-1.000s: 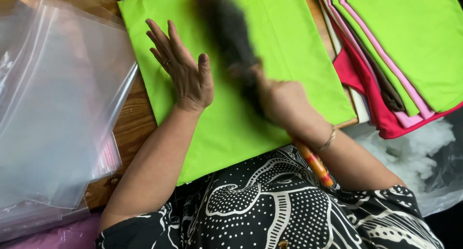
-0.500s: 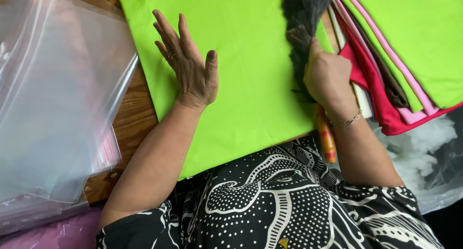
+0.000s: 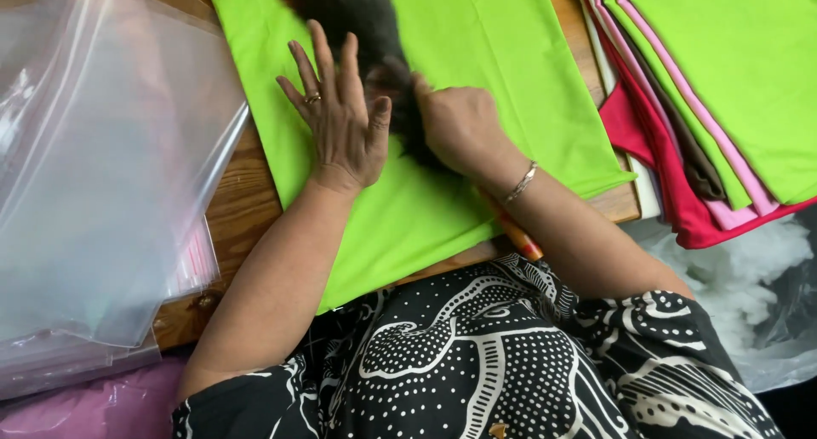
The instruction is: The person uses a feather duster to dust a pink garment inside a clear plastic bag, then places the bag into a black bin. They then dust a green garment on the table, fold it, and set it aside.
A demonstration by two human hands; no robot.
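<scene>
**Dark brush across the green cloth, our right hand at its near end**

We have a dark, fuzzy brush head (image 3: 357,22) lying on the bright green cloth (image 3: 477,56), its long axis slanting from the far-left part of the cloth toward the near middle. The head is blurred, so we cannot make out its bristles. Our right hand (image 3: 459,128) is closed around the near end of it — fingers curled under, knuckles up — and an orange handle end (image 3: 519,239) shows below the wrist, over the near edge of the wooden table (image 3: 247,201).

Our left hand (image 3: 340,124) lies flat and open on the cloth, fingers spread, gripping nothing, just beside the brush on its left side and touching or nearly touching it at the thumb. So the brush runs away from the right grip, up between both hands.

Clear plastic bags (image 3: 102,175) cover the table's left edge — a stack of folded fabrics (image 3: 706,107) in green, pink and red sits at the right edge.
</scene>
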